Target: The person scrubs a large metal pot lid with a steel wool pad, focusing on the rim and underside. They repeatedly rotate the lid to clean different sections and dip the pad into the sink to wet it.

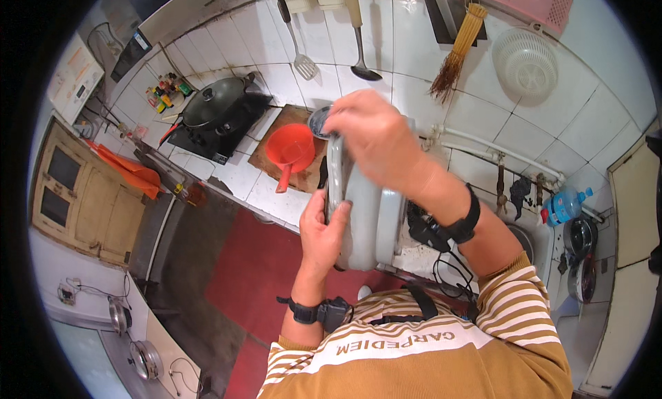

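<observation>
A grey, glossy housing with rounded edges (360,238), perhaps a kitchen appliance, stands upright before me at the counter's edge. My left hand (321,238) grips its raised rim or lid (335,166), with the thumb on the near side and the fingers behind. Over the top of that rim is my right hand (373,140), blurred and with the fingers bent; whether it holds anything is hidden. Just beyond its fingertips lies a dark round dish or lid (318,122). An orange-red plastic dipper (290,149) sits on the wooden cutting board (262,158) to the left.
A lidded wok (214,103) stands on a black cooktop (199,145) at the left. A spatula (305,65), a ladle (363,70) and a straw brush (460,52) hang on the tiled wall. Right are water pipes (470,140) and a blue plastic bottle (563,207).
</observation>
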Motion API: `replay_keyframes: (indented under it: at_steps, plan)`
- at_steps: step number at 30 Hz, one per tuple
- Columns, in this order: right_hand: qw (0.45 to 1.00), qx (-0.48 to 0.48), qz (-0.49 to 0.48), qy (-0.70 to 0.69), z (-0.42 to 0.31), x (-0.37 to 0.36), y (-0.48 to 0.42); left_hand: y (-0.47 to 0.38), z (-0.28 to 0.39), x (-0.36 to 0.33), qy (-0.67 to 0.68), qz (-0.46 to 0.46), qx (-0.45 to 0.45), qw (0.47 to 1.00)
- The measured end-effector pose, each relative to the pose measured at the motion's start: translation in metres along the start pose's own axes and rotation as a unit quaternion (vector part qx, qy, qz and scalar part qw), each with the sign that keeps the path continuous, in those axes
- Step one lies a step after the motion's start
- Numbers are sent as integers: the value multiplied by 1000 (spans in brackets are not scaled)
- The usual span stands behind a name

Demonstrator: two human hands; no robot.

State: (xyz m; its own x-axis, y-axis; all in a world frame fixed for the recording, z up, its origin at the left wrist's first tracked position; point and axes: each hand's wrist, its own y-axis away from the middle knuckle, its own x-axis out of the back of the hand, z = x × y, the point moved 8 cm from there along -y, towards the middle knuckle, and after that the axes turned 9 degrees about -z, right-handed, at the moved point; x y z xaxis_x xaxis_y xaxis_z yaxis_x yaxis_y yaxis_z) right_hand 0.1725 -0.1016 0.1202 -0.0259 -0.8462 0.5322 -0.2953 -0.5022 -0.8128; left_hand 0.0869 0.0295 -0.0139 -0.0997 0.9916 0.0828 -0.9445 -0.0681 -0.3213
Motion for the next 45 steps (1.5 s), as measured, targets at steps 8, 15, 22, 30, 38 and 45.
replay_keyframes:
  at_steps: [8,15,22,30,38,45]
  plan:
    - [990,-143,2,3,42,8,19,-7,-7,5,64,19,27,997]
    - [995,-23,-68,68,-25,-34,70,-15,-11,10,230,-6,17,973]
    - [983,108,-86,120,-75,-38,69,-23,-17,21,169,0,20,985]
    - [992,58,-64,90,-36,-31,63,-20,-14,20,183,5,5,983]
    - [993,25,-64,91,-37,-33,84,-24,-17,20,103,3,52,993]
    - [987,144,-63,37,-73,-35,132,-17,-31,37,85,75,117,987]
